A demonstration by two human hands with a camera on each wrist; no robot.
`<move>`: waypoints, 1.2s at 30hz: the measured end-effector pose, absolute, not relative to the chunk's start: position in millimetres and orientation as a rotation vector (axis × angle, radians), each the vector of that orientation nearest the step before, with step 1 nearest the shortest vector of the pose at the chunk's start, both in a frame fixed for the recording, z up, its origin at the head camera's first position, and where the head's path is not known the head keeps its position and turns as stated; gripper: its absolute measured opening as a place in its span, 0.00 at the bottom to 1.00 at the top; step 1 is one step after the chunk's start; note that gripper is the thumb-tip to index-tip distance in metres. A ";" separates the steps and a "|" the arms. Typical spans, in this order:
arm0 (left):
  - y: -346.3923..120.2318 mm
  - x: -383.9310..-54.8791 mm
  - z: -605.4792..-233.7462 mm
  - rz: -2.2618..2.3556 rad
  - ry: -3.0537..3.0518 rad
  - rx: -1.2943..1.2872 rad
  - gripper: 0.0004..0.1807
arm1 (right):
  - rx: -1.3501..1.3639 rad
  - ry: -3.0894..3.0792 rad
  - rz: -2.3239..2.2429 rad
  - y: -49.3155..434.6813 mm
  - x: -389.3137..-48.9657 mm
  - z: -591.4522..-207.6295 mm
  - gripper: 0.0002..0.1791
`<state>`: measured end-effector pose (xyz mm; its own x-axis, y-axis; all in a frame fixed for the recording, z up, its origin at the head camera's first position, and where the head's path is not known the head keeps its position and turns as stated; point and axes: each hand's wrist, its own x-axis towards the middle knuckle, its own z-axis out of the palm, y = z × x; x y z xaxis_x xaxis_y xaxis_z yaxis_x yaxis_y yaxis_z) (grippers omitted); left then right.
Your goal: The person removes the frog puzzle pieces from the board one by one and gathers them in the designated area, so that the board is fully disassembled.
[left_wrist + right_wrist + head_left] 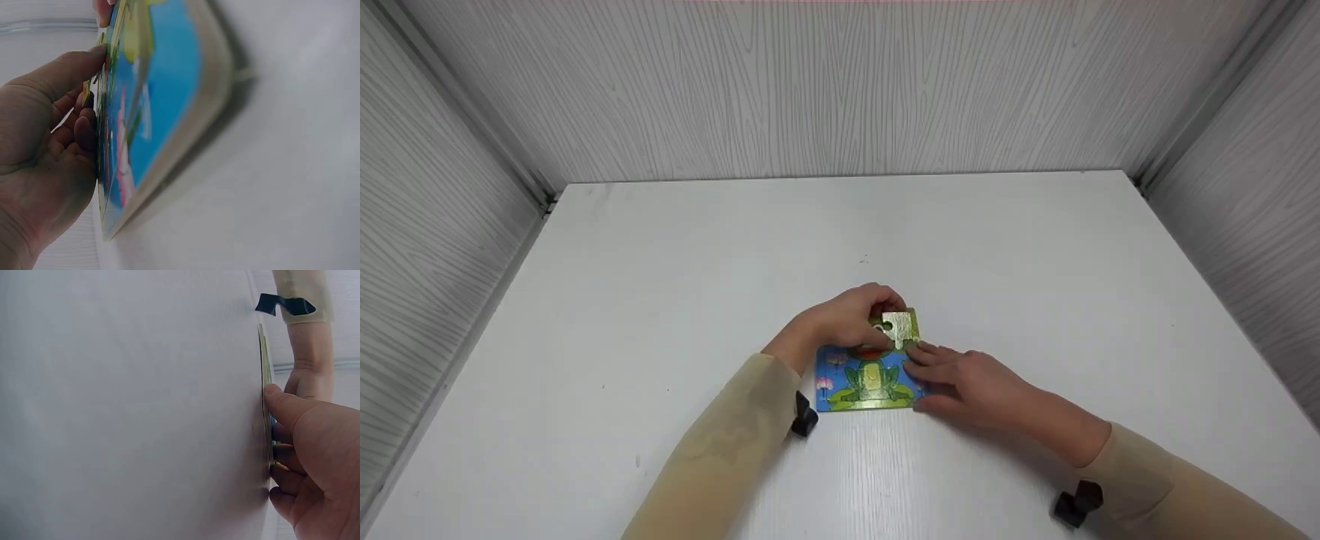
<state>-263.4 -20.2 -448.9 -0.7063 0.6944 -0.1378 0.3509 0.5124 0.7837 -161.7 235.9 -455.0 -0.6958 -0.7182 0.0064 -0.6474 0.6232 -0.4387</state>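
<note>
A frog jigsaw puzzle [859, 386] in a thin board lies flat on the white table, blue around a green frog. Near its upper right corner is a pale, jigsaw-shaped patch [898, 327]. Over the upper part bends my left hand [851, 315], thumb and fingers curled; in the left wrist view they pinch a small puzzle piece [86, 93], mostly hidden. My right hand [971, 382] rests along the board's right edge. Its fingers [931, 371] are fairly straight on that side, and the thumb touches near the lower right corner.
The white table [660, 262] spreads on all sides of the puzzle. Behind it stands a pale wood-grain panel [840, 90], with similar side panels [427, 195] at left and right. Black clips sit on both sleeves.
</note>
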 end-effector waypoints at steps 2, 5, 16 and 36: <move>-20.5 -263.2 -449.2 1.063 2.325 0.860 0.28 | -1.136 2.677 -0.625 235.3 -161.7 -454.3 0.33; -20.6 -262.4 -448.9 1.064 2.340 0.856 0.29 | -1.135 2.676 -0.619 234.3 -161.8 -453.0 0.33; -21.8 -259.8 -447.8 1.069 2.339 0.830 0.31 | -1.125 2.677 -0.608 233.7 -162.1 -451.5 0.33; -25.4 -266.5 -454.1 1.285 2.298 0.775 0.30 | -1.143 2.674 -0.631 236.6 -160.1 -455.1 0.33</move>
<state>-266.5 -25.4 -454.1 -0.7686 0.6359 -0.0697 0.2736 0.4253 0.8627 -160.1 236.6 -455.1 -0.6930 -0.7209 0.0134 -0.6507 0.6173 -0.4422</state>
